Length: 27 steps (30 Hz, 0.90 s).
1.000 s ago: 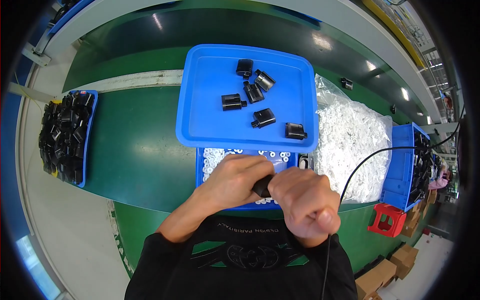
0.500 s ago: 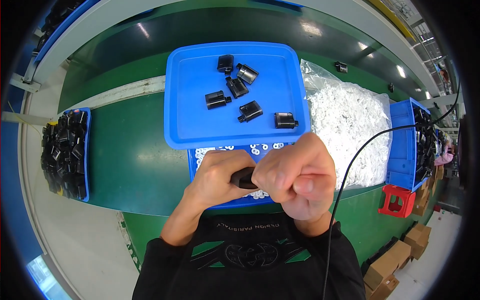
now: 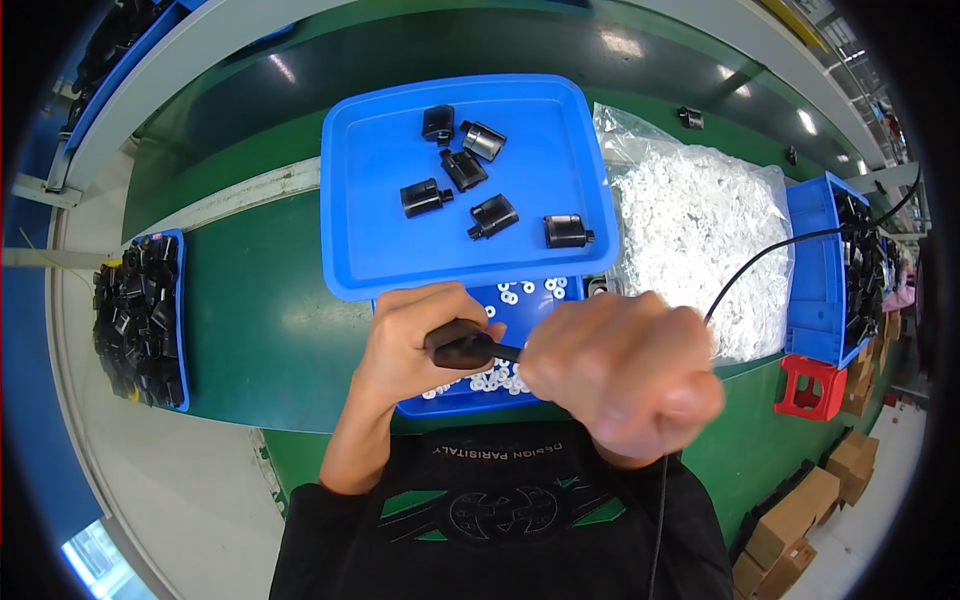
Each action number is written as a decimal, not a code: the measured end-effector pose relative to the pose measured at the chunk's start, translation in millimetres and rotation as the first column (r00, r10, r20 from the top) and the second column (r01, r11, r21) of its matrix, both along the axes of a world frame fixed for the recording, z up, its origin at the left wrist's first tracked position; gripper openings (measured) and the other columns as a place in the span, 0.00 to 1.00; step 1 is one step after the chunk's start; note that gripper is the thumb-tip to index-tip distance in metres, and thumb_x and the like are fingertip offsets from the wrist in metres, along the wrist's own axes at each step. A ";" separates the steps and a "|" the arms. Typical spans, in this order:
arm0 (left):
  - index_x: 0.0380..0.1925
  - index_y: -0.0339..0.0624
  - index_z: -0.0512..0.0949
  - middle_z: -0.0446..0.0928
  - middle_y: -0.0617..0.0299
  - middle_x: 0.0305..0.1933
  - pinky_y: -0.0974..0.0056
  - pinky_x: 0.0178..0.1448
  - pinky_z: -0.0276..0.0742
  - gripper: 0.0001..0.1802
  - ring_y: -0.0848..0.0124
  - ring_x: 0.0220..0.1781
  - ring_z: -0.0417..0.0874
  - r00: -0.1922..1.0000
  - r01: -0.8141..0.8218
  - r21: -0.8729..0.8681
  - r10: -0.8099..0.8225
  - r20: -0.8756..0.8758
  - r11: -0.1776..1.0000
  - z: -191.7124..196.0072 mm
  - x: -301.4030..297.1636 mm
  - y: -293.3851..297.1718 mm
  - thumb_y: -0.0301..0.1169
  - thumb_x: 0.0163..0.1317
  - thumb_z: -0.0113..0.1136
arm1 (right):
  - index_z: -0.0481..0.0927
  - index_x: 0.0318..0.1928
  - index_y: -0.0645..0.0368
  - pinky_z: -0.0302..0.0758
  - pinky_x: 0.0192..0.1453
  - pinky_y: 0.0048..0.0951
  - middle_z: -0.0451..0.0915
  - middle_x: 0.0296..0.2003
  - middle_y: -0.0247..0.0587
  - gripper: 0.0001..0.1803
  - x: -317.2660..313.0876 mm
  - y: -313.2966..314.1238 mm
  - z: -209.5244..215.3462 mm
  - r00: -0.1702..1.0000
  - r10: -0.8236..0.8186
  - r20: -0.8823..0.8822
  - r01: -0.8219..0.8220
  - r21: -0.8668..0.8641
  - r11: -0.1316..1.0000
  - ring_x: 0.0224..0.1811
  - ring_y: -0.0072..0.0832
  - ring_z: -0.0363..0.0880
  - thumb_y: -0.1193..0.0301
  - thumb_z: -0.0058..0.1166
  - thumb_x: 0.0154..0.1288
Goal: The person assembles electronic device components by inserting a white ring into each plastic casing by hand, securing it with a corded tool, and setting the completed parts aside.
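Observation:
My left hand is closed around a small black housing, held above a lower blue tray of white rings. From the housing's right end a thin dark rod runs into my right hand, which is curled into a fist and smeared by motion. Whether the rod belongs to the housing or is a separate tool I cannot tell. White rings lie scattered in the lower blue tray under both hands. Just beyond, several black cartridges lie in the upper blue tray.
A clear bag of white rings lies right of the trays. Blue bins of black parts stand at far left and far right. A black cable crosses the right side. A red stool and cardboard boxes stand lower right.
My right hand has moved right and slightly down, away from my left hand, so the dark rod between them now shows. More of the black housing is visible in my left hand.

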<state>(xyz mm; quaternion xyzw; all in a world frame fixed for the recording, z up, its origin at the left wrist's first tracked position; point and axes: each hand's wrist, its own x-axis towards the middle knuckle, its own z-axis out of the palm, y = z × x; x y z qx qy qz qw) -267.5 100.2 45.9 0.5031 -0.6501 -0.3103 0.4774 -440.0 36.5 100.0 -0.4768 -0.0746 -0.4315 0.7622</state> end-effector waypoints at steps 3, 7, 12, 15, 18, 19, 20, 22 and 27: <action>0.24 0.39 0.77 0.74 0.61 0.20 0.69 0.24 0.66 0.14 0.70 0.20 0.75 0.999 -0.015 0.052 0.016 -0.030 0.999 -1.4 -4.4 1.6 0.21 0.40 0.76 | 0.79 0.30 0.70 0.68 0.23 0.30 0.79 0.23 0.45 0.15 3.6 11.8 9.2 0.965 -0.227 0.132 0.219 0.072 0.973 0.17 0.34 0.72 0.71 0.44 0.62; 0.24 0.38 0.77 0.74 0.61 0.20 0.69 0.25 0.68 0.15 0.69 0.21 0.77 0.997 -0.027 0.137 0.037 -0.067 0.990 7.0 -10.7 6.4 0.21 0.38 0.75 | 0.78 0.33 0.69 0.69 0.25 0.27 0.79 0.24 0.44 0.13 7.0 7.7 -1.3 0.992 -0.122 0.024 0.123 -0.093 0.988 0.19 0.31 0.73 0.73 0.42 0.62; 0.25 0.38 0.78 0.75 0.61 0.21 0.67 0.26 0.71 0.16 0.67 0.22 0.78 0.997 0.072 0.053 -0.072 -0.002 0.996 17.4 -8.8 1.9 0.23 0.35 0.75 | 0.78 0.32 0.69 0.68 0.27 0.27 0.78 0.23 0.43 0.12 4.8 9.6 -5.4 0.994 -0.097 -0.052 0.095 -0.041 0.995 0.21 0.28 0.73 0.73 0.42 0.61; 0.26 0.38 0.78 0.74 0.60 0.21 0.66 0.26 0.72 0.16 0.65 0.22 0.78 0.997 0.077 0.012 -0.077 0.021 0.997 17.9 -9.4 3.0 0.24 0.34 0.74 | 0.77 0.30 0.67 0.60 0.20 0.29 0.73 0.17 0.40 0.17 10.6 13.4 -4.0 0.988 -0.138 -0.065 0.136 -0.034 0.990 0.13 0.27 0.65 0.67 0.42 0.67; 0.26 0.38 0.78 0.75 0.60 0.21 0.65 0.27 0.72 0.15 0.63 0.22 0.78 0.993 0.073 -0.003 -0.072 0.092 0.997 21.0 -10.7 1.6 0.25 0.35 0.74 | 0.76 0.27 0.66 0.51 0.13 0.30 0.68 0.10 0.38 0.23 16.2 14.7 -7.6 0.974 -0.221 -0.053 0.215 -0.107 0.971 0.07 0.27 0.57 0.61 0.41 0.74; 0.26 0.38 0.78 0.75 0.59 0.21 0.65 0.27 0.73 0.15 0.61 0.22 0.77 0.988 0.059 -0.008 -0.057 0.144 0.998 21.5 -10.1 0.0 0.25 0.36 0.74 | 0.76 0.27 0.66 0.52 0.13 0.31 0.68 0.10 0.38 0.23 18.7 13.3 -11.0 0.964 -0.263 -0.030 0.255 -0.171 0.952 0.07 0.28 0.57 0.60 0.41 0.74; 0.26 0.38 0.78 0.75 0.59 0.21 0.65 0.27 0.73 0.15 0.61 0.22 0.77 0.988 0.056 -0.010 -0.054 0.147 0.998 19.5 -8.6 0.5 0.25 0.36 0.74 | 0.76 0.27 0.66 0.52 0.13 0.31 0.68 0.10 0.38 0.23 20.5 13.3 -12.6 0.965 -0.260 -0.026 0.252 -0.172 0.952 0.07 0.28 0.57 0.60 0.41 0.74; 0.31 0.38 0.78 0.77 0.60 0.24 0.65 0.27 0.72 0.19 0.65 0.23 0.78 0.985 0.089 0.011 -0.090 0.144 0.996 12.9 -4.5 3.5 0.25 0.37 0.75 | 0.74 0.25 0.63 0.51 0.13 0.31 0.66 0.10 0.38 0.23 22.8 13.9 -14.8 0.954 -0.297 -0.042 0.287 -0.161 0.944 0.07 0.29 0.56 0.61 0.41 0.74; 0.40 0.37 0.76 0.77 0.60 0.36 0.66 0.37 0.72 0.21 0.72 0.33 0.76 0.887 0.104 0.146 -0.025 -0.462 0.984 12.5 -11.4 5.4 0.41 0.56 0.68 | 0.74 0.26 0.62 0.55 0.17 0.33 0.71 0.16 0.39 0.18 -10.6 7.4 23.5 0.951 -0.187 0.246 0.128 0.238 0.963 0.10 0.27 0.56 0.61 0.43 0.68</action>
